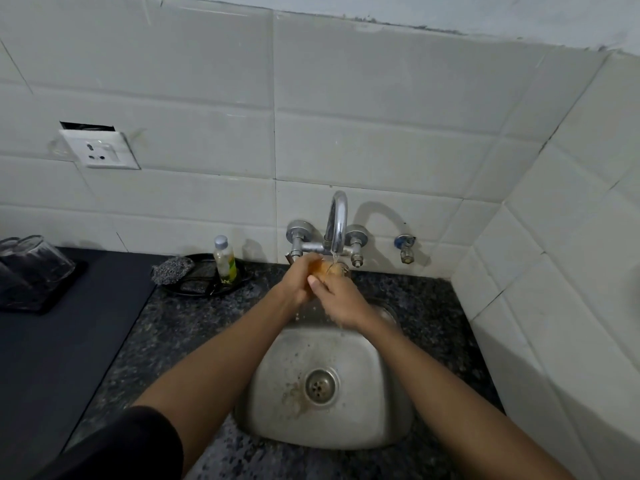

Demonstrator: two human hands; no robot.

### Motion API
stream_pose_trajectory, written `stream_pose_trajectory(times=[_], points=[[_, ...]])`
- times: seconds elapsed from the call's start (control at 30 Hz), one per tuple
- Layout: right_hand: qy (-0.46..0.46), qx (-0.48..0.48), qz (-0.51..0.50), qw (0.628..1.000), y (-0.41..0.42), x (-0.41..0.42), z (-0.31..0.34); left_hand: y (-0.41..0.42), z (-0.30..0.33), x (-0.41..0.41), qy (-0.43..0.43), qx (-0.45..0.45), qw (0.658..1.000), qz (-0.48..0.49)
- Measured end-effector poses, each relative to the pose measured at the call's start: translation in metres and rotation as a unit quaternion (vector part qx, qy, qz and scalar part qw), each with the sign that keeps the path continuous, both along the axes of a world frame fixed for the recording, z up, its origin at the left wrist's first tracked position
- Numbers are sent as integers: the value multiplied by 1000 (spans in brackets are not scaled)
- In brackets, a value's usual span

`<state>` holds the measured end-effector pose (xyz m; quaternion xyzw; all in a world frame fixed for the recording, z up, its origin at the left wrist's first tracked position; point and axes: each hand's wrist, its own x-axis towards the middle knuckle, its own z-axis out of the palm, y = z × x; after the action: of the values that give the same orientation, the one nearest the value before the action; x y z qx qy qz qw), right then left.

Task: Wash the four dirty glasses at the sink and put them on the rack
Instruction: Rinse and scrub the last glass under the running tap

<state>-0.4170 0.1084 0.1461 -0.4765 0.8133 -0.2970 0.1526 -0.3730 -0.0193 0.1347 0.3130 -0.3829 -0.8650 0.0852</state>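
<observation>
1. Clear glass [334, 269] is under the tap [337, 220] stream, above the sink [388, 403]
2. Left hand [299, 278] wraps it; right hand [337, 297] grips too
3. Wet, probably slippery and fragile: hold the wall firmly

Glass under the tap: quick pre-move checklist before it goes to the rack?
1. Grip: left hand and right hand both wrap the glass: ok.
2. Rinse: the tap is running, stream hits the glass: ok.
3. Glass clean: orange tint shows through it, residue or skin: cannot tell.
4. Tap closed before leaving: not ok.
5. Rack space: upturned glasses already there, free slot out of frame: cannot tell.
6. Path left: dish with scrubber and bottle sits beside the route: ok.
</observation>
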Motion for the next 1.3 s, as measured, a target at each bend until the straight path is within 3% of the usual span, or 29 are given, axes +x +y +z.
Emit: stream_pose_trajectory(times=[0.07, 0.13, 0.2, 0.23, 0.3, 0.37, 0.43, 0.53, 0.6, 0.67, 0.73, 0.8, 0.87, 0.93, 1.0, 1.07, 1.13, 1.2, 1.3], points=[[40, -7, -1, 999, -5, 0, 1, 2, -2, 1, 13, 23, 1000, -2], [192, 33, 34, 980, -1, -5, 1, 2, 0, 3, 3, 34, 999, -17], [263, 74, 65, 960, 6, -11, -7, -2, 2, 5, -19, 18, 999, -38], [234, 75, 63, 967, 10, -10, -10, -2, 3, 6, -24, 8, 999, -41], [77, 21, 41, 996, 12, -3, -9, -2, -1, 6, -17, -7, 999, -30], [-13, -44, 4, 999, 4, 1, -5, 2, -2, 6, -3, -2, 1000, -27], [49, -61, 1, 997, 1, -2, -5, 4, -1, 5, 8, 19, 999, -39], [216, 32, 56, 974, 12, -10, -8, 1, 4, 6, -33, 25, 997, -72], [160, 30, 42, 986, 18, -9, -11, -2, 3, 6, -53, -3, 997, -55], [-13, -26, 0, 1000, 13, 0, -4, 1, 2, 5, -28, -8, 999, -34], [-105, -69, -38, 991, 3, 6, 2, 4, 0, 3, -6, 1, 1000, -24], [26, -54, -14, 998, 3, 3, 5, 4, 0, 3, 7, 12, 1000, -28], [211, 46, 59, 975, 10, -2, 2, 3, 2, 3, -13, 3, 999, -48], [240, 79, 75, 965, 16, -5, -6, 1, 3, 5, -48, -7, 997, -54], [100, 26, 43, 994, 15, 5, -6, 0, 2, 6, -57, -14, 998, -38], [-110, -46, -8, 993, 6, 13, -3, 2, -1, 5, -44, -6, 999, -21], [-264, -71, -56, 960, -1, 15, 1, 3, -5, 7, -26, 3, 999, -21], [-359, -85, -85, 925, -3, 17, 5, 2, -6, 11, 2, 10, 1000, -23], [-505, -140, -146, 839, 4, 17, 10, 3, -4, 16, 26, 6, 1000, 5]])
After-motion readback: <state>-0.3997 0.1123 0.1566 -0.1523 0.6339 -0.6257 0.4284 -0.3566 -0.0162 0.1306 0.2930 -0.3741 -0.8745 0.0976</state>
